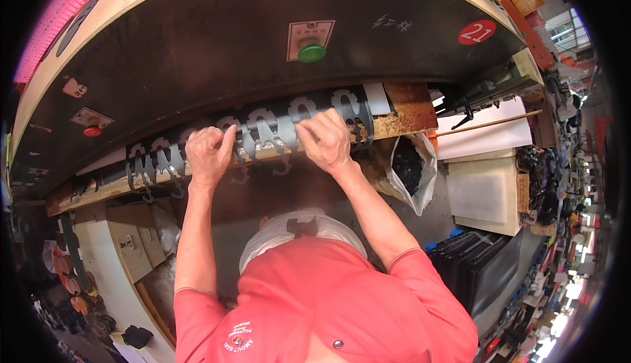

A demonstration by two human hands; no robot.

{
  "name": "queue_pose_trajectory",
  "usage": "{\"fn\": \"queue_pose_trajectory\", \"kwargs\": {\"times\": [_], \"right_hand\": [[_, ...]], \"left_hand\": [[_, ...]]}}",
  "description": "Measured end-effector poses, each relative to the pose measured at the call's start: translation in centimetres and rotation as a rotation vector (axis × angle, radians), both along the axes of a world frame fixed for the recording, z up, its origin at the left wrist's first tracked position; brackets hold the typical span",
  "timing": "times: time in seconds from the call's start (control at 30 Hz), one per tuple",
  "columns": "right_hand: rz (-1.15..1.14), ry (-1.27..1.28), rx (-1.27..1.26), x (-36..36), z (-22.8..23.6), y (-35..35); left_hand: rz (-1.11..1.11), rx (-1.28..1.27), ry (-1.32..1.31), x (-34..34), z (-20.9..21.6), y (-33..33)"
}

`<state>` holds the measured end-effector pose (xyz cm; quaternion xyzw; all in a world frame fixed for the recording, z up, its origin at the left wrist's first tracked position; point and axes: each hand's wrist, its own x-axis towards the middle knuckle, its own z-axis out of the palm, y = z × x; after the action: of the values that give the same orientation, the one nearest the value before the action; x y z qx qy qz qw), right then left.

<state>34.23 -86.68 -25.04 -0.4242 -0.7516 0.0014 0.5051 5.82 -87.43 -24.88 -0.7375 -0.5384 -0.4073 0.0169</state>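
A dark grey sheet material (284,132), cut through into curved, open-looped shapes, lies along the wooden bench edge (401,125) under a black machine beam. Several of its hooked strips hang down over that edge. My left hand (209,155) is closed on the sheet left of the middle, thumb against a strip. To the right, my right hand (327,139) has its fingers curled round another part of the same sheet. Fingertips of both hands are partly hidden. Between the two hands, a stretch of the cut sheet shows.
The black beam (217,41) spans above the hands, with a green button (311,53) and a red button (91,131). A white sack of dark pieces (420,172) stands at right, beside pale stacked boards (483,192) and black sheets (473,264). A cabinet (131,238) is at left.
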Motion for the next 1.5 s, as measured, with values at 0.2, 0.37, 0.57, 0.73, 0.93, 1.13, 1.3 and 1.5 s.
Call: {"fn": "queue_pose_trajectory", "kwargs": {"times": [0.2,0.37,0.57,0.73,0.93,1.13,1.3,1.5], "right_hand": [[0.057,-0.06,0.004,0.5,-0.5,-0.2],[0.068,-0.024,-0.026,0.8,-0.5,-0.3],[0.102,0.003,-0.087,1.7,-0.3,-0.9],[0.115,0.115,-0.305,2.6,1.2,-1.4],[-0.154,0.295,-0.331,5.2,2.7,4.3],[-0.252,-0.074,-0.547,4.9,1.5,14.3],[-0.324,-0.204,-0.519,3.6,1.7,16.8],[-0.125,0.257,-0.671,7.2,3.0,16.3]], "left_hand": [[-0.146,-0.01,-0.037,0.1,0.7,-0.4],[-0.134,-0.074,0.046,1.2,1.0,-1.4],[-0.129,-0.098,-0.004,1.9,1.1,-2.2],[-0.095,-0.179,-0.013,2.3,1.7,-2.3],[-0.13,-0.454,0.016,0.2,3.2,-0.7],[-0.139,-0.449,-0.054,-1.5,5.2,4.8],[-0.242,-0.222,-0.166,2.6,4.2,15.8],[-0.151,-0.209,0.147,5.4,0.7,20.7]]}}
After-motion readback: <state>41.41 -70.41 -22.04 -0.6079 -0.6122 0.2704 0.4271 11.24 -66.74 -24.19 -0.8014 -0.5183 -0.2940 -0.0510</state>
